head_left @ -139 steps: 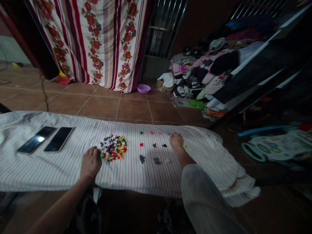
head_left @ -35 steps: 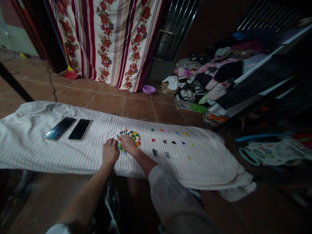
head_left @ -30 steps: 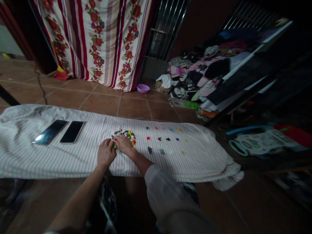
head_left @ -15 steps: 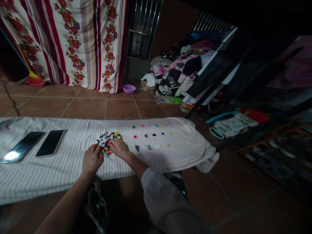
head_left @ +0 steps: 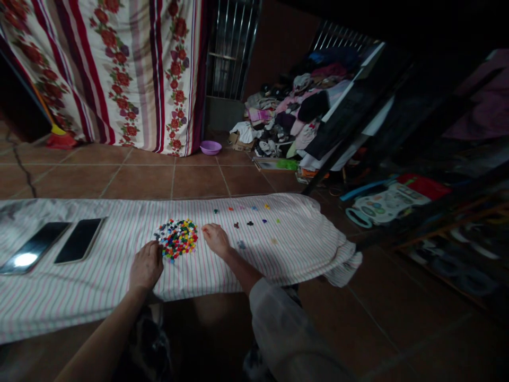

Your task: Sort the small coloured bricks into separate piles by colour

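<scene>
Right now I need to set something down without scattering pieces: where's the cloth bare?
Striped cloth shows bare between the phones and the colourful pile, beyond the left hand, and at its right end, past the small clusters. Crowded: from the pile, past the right hand, through the clusters.

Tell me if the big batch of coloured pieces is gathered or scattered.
Gathered: the coloured pieces lie close together in one roundish patch on the striped cloth, right beside the left hand.
</scene>
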`<action>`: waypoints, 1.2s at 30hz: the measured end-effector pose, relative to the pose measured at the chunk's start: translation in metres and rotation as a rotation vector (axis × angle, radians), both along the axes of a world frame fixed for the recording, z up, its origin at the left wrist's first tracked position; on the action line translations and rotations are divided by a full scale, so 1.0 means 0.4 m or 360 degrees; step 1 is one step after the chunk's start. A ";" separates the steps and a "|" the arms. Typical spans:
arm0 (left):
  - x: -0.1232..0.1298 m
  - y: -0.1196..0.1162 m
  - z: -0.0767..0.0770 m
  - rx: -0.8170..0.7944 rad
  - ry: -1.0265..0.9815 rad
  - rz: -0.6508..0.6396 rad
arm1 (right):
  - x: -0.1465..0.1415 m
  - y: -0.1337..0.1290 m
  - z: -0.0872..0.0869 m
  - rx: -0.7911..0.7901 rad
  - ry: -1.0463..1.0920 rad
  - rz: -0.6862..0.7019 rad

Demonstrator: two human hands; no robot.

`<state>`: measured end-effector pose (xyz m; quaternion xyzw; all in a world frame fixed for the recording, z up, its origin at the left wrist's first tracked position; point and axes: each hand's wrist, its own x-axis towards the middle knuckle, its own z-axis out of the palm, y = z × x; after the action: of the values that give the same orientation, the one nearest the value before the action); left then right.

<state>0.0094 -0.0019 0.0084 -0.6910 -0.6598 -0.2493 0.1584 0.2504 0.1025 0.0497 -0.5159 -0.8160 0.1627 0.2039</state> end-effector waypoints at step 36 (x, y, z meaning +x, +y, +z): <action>0.004 -0.002 0.010 -0.0084 -0.0028 -0.0007 | 0.213 0.287 0.005 -0.0202 -0.0363 -0.0669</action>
<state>0.0112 -0.0025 0.0123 -0.6942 -0.6660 -0.2381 0.1339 0.3354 0.2173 0.0516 -0.7010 -0.6967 0.1083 0.1071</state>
